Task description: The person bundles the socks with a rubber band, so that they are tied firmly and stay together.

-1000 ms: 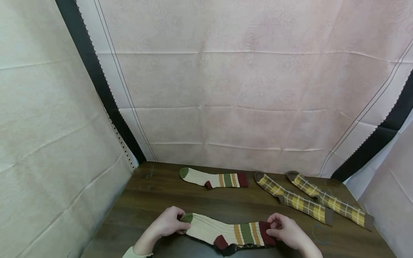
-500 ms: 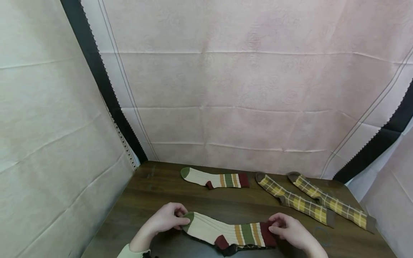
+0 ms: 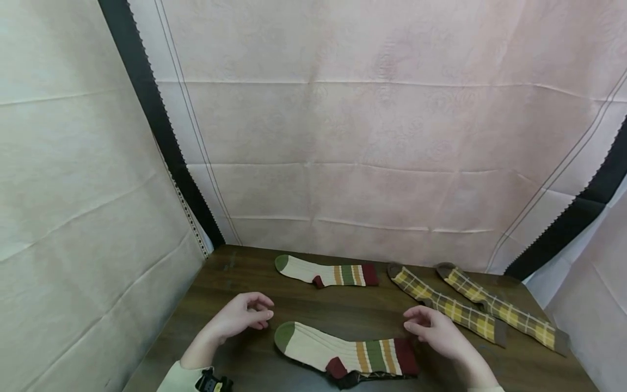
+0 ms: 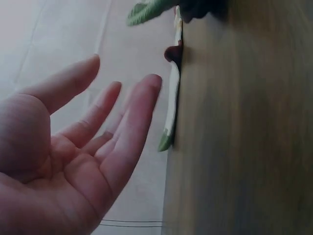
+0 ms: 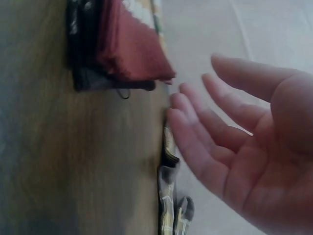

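So your left hand is just beside the green toe of the cream sock, thumb apart from the fingers, nothing pinched. Your right hand is the same deal near the maroon cuff, fingers loosely bent with a gap to the thumb, gripping nothing. That cream sock lies flat across the side of the wooden table closest to you, toe toward the left edge and cuff toward the right, with the orange and green stripes just before the cuff. It's sitting right on top of some dark fabric, which peeks out along the side nearest you and under the cuff in your right wrist view. A matching sock lies near the far edge, toe pointing left too. Over toward the far right corner you've got a yellow plaid sock and a second plaid sock slanting side by side, toes at the far edge, cuffs angled toward the right edge.
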{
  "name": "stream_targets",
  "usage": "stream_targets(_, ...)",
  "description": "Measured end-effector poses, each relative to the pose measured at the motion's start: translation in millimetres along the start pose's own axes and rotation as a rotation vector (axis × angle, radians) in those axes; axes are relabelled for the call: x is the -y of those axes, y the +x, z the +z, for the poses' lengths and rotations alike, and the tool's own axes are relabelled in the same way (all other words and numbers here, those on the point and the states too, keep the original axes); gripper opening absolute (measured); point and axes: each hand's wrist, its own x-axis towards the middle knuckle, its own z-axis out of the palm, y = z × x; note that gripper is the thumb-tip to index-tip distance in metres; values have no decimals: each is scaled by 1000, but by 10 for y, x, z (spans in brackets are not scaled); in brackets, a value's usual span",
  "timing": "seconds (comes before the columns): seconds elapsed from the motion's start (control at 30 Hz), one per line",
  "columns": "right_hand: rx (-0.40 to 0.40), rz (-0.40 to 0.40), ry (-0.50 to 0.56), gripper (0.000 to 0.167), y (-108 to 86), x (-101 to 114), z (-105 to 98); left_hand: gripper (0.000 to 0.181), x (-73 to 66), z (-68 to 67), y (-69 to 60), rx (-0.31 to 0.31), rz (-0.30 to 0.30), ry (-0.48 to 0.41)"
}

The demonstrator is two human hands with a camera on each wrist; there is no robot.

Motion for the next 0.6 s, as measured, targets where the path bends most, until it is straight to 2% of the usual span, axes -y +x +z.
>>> stream_targets(0.13, -32, 9, 0, 33, 120, 26, 35, 40, 17, -57, 83, -19, -4, 3)
stream_targets(0.3, -54, -20, 15, 29, 336, 45, 72, 38, 93, -122, 264, -61, 7, 31)
stream_targets(0.47, -107, -4, 41, 28, 554, 93, 101, 32, 137, -195, 489, -158, -5, 60)
stream_targets(0.6, -112, 24, 57, 29, 723, 129, 123, 30, 135, -228, 679, -239, -13, 83)
